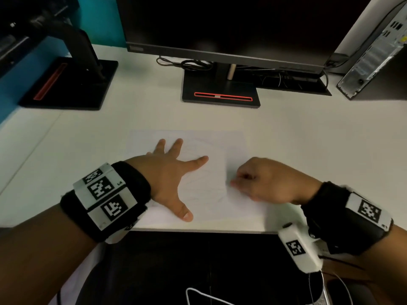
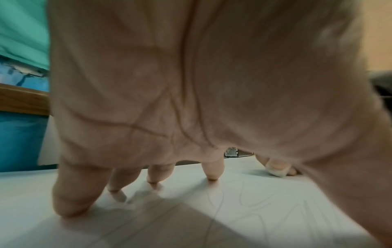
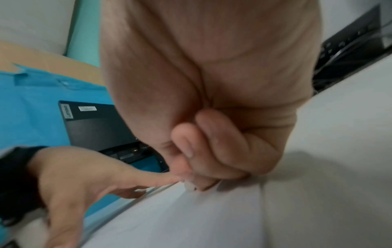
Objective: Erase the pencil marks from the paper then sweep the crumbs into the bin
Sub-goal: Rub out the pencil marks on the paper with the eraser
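A white sheet of paper (image 1: pixel 211 146) with faint pencil lines lies on the white desk near its front edge. My left hand (image 1: pixel 174 172) lies on the sheet's left half with fingers spread and straight, pressing it flat. My right hand (image 1: pixel 259 181) is curled on the sheet's right part and blurred. Its fingertips pinch a small white eraser (image 3: pixel 189 185) down against the paper. That eraser (image 2: pixel 275 171) also shows in the left wrist view beyond my left fingers, with pencil curves (image 2: pixel 250 201) on the paper near it. No bin is in view.
A black monitor on a stand (image 1: pixel 220 93) rises behind the paper, with cables (image 1: pixel 187 63) beside it. A second monitor base (image 1: pixel 70 82) sits at the back left. A computer tower (image 1: pixel 374 51) stands at the back right. The desk's front edge (image 1: pixel 198 230) runs just below my wrists.
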